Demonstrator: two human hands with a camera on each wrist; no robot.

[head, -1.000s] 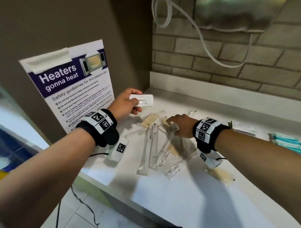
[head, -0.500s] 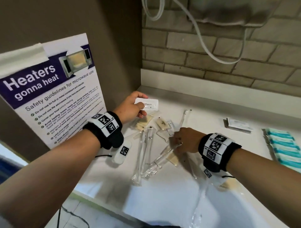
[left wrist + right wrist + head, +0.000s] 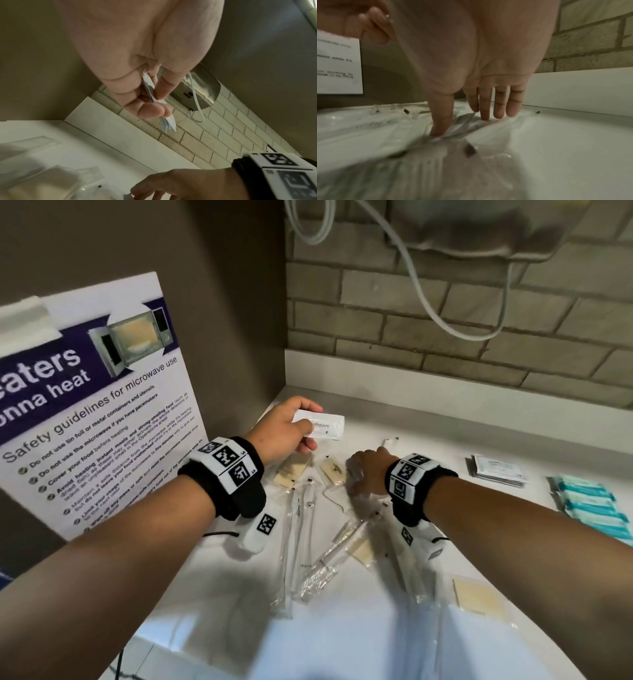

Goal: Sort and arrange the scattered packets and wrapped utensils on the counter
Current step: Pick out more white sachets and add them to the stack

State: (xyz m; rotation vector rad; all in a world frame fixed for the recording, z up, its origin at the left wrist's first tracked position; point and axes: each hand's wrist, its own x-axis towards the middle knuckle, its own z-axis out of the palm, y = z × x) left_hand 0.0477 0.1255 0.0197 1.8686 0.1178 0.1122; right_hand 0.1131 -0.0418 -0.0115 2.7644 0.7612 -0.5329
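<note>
My left hand (image 3: 291, 428) pinches a small stack of white toothpaste packets (image 3: 323, 426) above the back left corner of the white counter (image 3: 428, 433); the left wrist view shows the packets (image 3: 154, 94) edge-on between thumb and fingers. My right hand (image 3: 368, 470) reaches down with straight fingers (image 3: 485, 109) onto a clear plastic wrapper (image 3: 467, 121) in the scattered pile. Several clear-wrapped utensils (image 3: 298, 546) and small tan packets (image 3: 334, 470) lie between my arms.
A stack of white sachets (image 3: 498, 470) and a row of teal packets (image 3: 592, 508) lie at the right. A microwave poster (image 3: 96, 405) leans on the left wall. A brick wall with a metal dispenser (image 3: 200, 92) and white cable stands behind. The counter's front edge is near my elbows.
My right hand slid from the wrapped utensil toward the back of the pile and flattened onto a clear wrapper. The left hand kept holding the toothpaste packets, nearly still.
</note>
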